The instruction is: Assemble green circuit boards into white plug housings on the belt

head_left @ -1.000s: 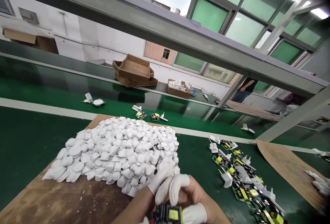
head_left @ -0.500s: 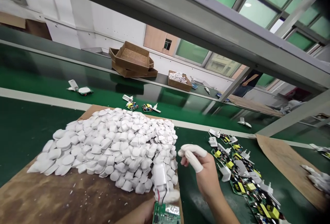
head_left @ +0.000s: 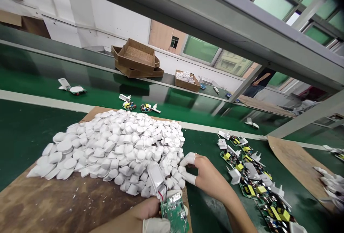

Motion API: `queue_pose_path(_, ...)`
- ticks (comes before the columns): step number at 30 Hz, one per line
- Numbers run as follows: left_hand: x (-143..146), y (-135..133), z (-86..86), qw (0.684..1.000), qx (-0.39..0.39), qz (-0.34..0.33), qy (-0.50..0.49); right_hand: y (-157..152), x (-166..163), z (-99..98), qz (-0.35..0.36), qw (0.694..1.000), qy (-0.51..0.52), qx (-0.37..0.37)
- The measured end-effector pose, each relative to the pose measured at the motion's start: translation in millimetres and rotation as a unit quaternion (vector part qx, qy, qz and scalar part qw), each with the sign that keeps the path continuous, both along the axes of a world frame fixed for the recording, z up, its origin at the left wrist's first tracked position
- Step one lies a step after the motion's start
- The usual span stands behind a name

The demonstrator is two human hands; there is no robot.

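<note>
My left hand, with white finger cots, is closed around a green circuit board at the bottom centre. A red and a black wire join the board to a white plastic plug housing, which leans over the front of a heap of small white plastic caps. At the heap's right edge is my right hand, also in white finger cots. Its thumb and forefinger are apart, their tips at the nearest caps; whether they grip one cannot be told. The heap lies on a brown board.
Several circuit boards with white plug parts lie in a row at right. More sit on the green belt beyond. Brown cardboard trays and a box of white parts stand behind. A slanted metal beam crosses overhead.
My right hand has moved slightly left to the heap's edge, its thumb and forefinger parting. My left hand has come further into view, and the board and plug housing have tilted left.
</note>
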State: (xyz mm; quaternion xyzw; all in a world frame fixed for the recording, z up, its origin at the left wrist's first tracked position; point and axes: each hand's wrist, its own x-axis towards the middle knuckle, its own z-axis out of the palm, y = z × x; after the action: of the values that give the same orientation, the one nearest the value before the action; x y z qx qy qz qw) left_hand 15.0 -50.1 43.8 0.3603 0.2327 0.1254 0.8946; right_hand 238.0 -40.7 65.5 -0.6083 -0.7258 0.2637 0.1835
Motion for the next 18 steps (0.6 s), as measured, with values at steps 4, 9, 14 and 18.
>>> queue_pose_path(4,10.2,11.0,-5.2,1.000,0.021,0.014,0.016,-0.3,0.3,2.6,-0.001,1.000,-0.004,0.011)
queue_pose_path(9,10.6,10.2,-8.1,0.997,0.056,0.046,-0.007,-3.6,3.5,8.2,-0.039,0.983,0.111,0.139)
queue_pose_path(14,0.5,3.8,-5.7,0.988,0.122,0.094,-0.030,-16.2,-5.5,6.6,0.102,0.914,0.334,0.204)
queue_pose_path(18,-1.8,5.6,-0.9,0.979,0.186,0.077,-0.005,-22.3,-20.0,-0.2,0.124,0.900,0.370,0.193)
